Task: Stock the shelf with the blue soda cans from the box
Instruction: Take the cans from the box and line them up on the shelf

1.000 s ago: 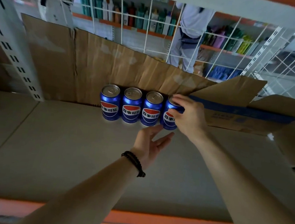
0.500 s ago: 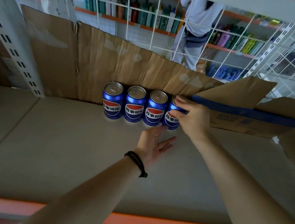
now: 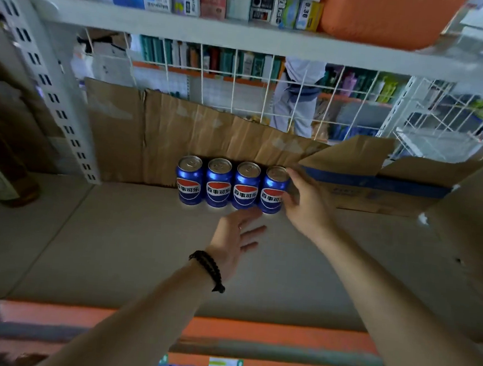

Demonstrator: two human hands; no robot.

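Note:
Several blue soda cans (image 3: 218, 182) stand side by side in a row at the back of the beige shelf (image 3: 112, 244). My right hand (image 3: 305, 206) is cupped around the right side of the rightmost can (image 3: 271, 190), with the index finger on the rim and the thumb low on the label. My left hand (image 3: 238, 235) hovers open above the shelf, its fingertips just in front of the third can's base. It wears a black bead bracelet. The open cardboard box (image 3: 379, 195) with a blue stripe lies right of the cans; I cannot see inside it.
A cardboard sheet (image 3: 180, 136) lines the wire back panel (image 3: 242, 89). A slotted white upright (image 3: 47, 84) stands at the left. The upper shelf (image 3: 219, 26) carries small boxes. A person (image 3: 297, 100) stands behind the mesh. The shelf's orange front edge (image 3: 250, 332) is near me.
My right hand has slid right along the rightmost can, uncovering its label. The view has tilted up, bringing the upper shelf into sight. The left hand has barely moved.

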